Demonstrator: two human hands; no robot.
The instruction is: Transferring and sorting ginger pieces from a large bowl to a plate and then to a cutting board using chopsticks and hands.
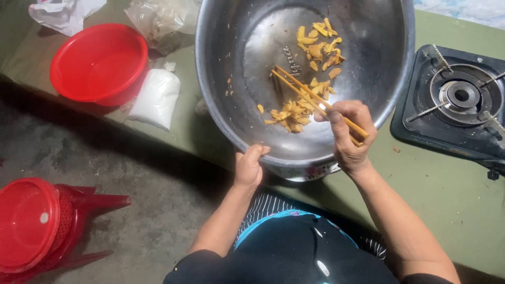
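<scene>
Both bare forearms reach up from the lower edge of the head view, elbows tucked near the torso. The left hand (249,167) is turned thumb up, its fingers curled under and out of sight in a firm clasp, wrist straight. The right hand (348,134) sits higher and further right, wrist bent slightly inward, knuckles toward the camera, fingers bunched in a pinching grip with the thumb pressed across them
</scene>
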